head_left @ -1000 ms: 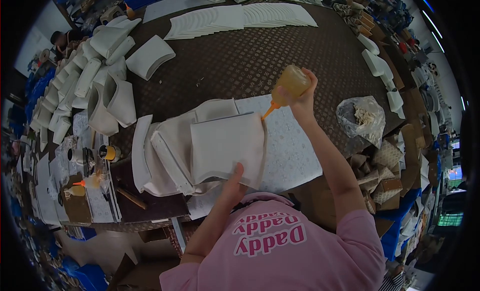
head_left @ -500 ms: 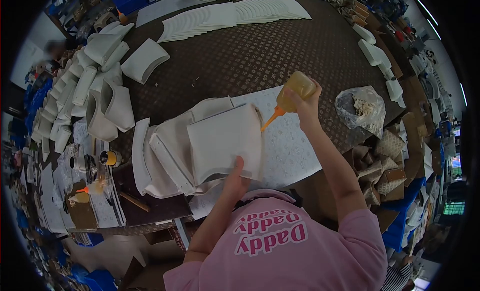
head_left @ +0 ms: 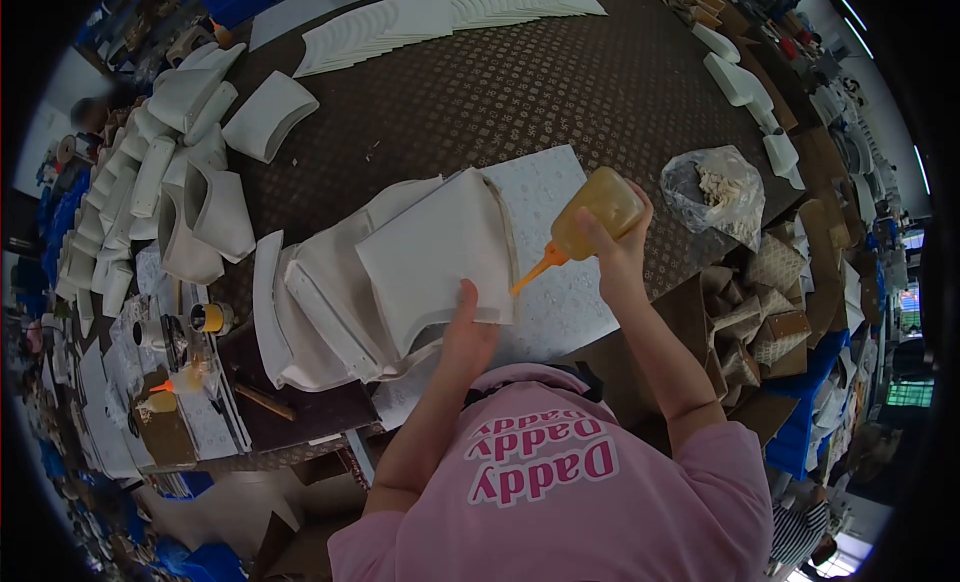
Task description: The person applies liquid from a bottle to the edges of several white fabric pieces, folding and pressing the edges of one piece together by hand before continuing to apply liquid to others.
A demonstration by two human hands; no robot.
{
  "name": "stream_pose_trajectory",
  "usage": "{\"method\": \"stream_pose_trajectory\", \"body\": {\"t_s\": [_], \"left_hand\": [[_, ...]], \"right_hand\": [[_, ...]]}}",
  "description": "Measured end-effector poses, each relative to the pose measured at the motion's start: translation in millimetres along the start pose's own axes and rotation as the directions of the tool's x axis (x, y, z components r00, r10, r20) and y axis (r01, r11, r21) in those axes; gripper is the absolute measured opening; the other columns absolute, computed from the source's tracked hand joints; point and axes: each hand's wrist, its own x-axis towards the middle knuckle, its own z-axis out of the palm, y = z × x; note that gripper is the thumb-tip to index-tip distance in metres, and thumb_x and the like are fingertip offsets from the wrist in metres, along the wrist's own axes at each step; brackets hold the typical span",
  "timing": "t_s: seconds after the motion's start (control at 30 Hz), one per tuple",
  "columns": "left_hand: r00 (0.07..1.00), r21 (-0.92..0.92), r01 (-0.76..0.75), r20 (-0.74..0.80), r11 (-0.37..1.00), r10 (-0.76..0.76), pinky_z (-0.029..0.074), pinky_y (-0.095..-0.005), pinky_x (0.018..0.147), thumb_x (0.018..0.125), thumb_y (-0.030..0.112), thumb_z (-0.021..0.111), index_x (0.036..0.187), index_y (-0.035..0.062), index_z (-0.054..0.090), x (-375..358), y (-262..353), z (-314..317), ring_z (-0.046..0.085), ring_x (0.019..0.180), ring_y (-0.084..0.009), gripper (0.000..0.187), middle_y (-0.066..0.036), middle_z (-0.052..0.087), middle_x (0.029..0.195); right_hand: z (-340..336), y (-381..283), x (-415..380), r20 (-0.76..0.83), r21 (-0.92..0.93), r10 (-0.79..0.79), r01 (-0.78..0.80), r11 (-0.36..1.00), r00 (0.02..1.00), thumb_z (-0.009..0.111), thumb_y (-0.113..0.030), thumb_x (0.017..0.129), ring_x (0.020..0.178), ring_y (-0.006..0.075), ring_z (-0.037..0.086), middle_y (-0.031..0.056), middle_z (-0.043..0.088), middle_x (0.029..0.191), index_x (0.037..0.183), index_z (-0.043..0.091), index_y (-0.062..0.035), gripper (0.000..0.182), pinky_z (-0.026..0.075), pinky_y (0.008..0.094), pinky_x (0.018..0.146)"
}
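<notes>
My right hand (head_left: pixel 622 244) is closed round a clear squeeze bottle (head_left: pixel 597 214) of yellowish glue, tilted down to the left. Its orange nozzle (head_left: pixel 536 269) points at the right edge of a white curved panel (head_left: pixel 440 252), touching it or very close. With the thumb on top and the fingers underneath, my left hand (head_left: pixel 470 329) grips that panel by its near edge. Further white curved pieces (head_left: pixel 325 307) lie overlapped to its left. Beneath the panel's right side is a pale patterned board (head_left: pixel 560 317).
A heap of white curved pieces (head_left: pixel 190 172) stands at the left. Flat white pieces (head_left: pixel 385 27) fan out along the back. At the right are a plastic bag (head_left: pixel 715 197) of scraps and patterned boxes (head_left: pixel 775 302). A second glue bottle (head_left: pixel 160 400) and a wooden-handled tool (head_left: pixel 265 402) lie at left.
The glue bottle has moved down, its nozzle sliding along the panel's right edge toward me. The panel has tilted and shifted slightly up and left with my left hand. The view has shifted a little.
</notes>
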Motion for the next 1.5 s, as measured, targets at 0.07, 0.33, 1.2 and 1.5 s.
{"method": "stream_pose_trajectory", "body": {"t_s": [0.07,0.33,1.2,1.5], "left_hand": [[1.0,0.009,0.002,-0.012,1.0,-0.002,0.036,-0.03,0.099,0.092,0.042,0.055,0.128,0.011,0.043,0.5,1.0,0.1,0.048,0.115,-0.0152,0.048,-0.001,0.052,0.122],[0.998,0.038,-0.042,0.053,0.998,0.04,0.037,-0.0338,0.1,0.094,0.041,0.052,0.131,0.0104,0.041,-1.1,4.8,-1.3,0.048,0.117,-0.0177,0.049,-0.002,0.051,0.125],[0.985,-0.031,-0.09,0.148,0.995,0.094,0.035,-0.0368,0.103,0.096,0.039,0.047,0.131,0.0065,0.042,-32.2,26.5,-26.9,0.047,0.12,-0.0212,0.048,-0.006,0.05,0.128],[0.987,-0.095,-0.051,0.145,0.994,0.064,0.037,-0.0344,0.101,0.096,0.039,0.048,0.13,0.0059,0.042,-14.5,17.0,-15.3,0.047,0.119,-0.0201,0.048,-0.005,0.051,0.126]], "right_hand": [[-3.1,-3.0,-11.0,0.003,-0.019,0.003,-0.003,1.0,1.0,0.078,-0.019,0.075,0.108,0.0214,0.05,0.0126,0.041,0.12,0.133,0.021,-0.0082,0.082,0.048,0.0352,0.088],[-12.9,-1.5,-39.1,0.088,0.06,0.202,-0.208,0.976,0.975,0.076,-0.02,0.075,0.109,0.0209,0.05,0.0116,0.042,0.12,0.134,0.021,-0.0083,0.082,0.048,0.0361,0.089],[59.2,-2.8,43.1,-0.026,-0.021,-0.222,0.221,0.975,0.975,0.076,-0.017,0.076,0.116,0.0206,0.044,0.0132,0.036,0.126,0.134,0.017,-0.0078,0.083,0.044,0.033,0.094],[24.9,-8.8,4.7,-0.031,0.06,-0.054,0.055,0.997,0.998,0.076,-0.017,0.078,0.116,0.0193,0.043,0.0109,0.036,0.126,0.134,0.018,-0.0076,0.081,0.043,0.0337,0.095]]}}
